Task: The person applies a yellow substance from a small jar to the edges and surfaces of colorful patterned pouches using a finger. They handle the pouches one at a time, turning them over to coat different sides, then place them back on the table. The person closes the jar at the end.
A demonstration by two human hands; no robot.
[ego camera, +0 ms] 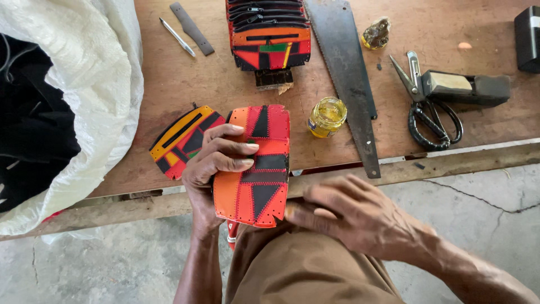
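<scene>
The right hand [360, 217] lay nearest the camera, fingers half curled and apparently empty, fingertips touching the lower right corner of the patchwork panel [256, 166]. The left hand [216, 160] gripped that panel from its left edge, 3 fingers closed flat over the face and the thumb hidden behind. The panel stood over the bench edge [337, 180], long axis running away from the body, so the left hand was the holding hand. It was stitched leather-like material in red, orange and black with punched edge holes. A second panel [183, 141] lay just beside on the worn wooden bench. Farther off sat a yellow glass jar [327, 117], a handsaw [346, 79], scissors [430, 115] and a stack of panels [269, 34].
</scene>
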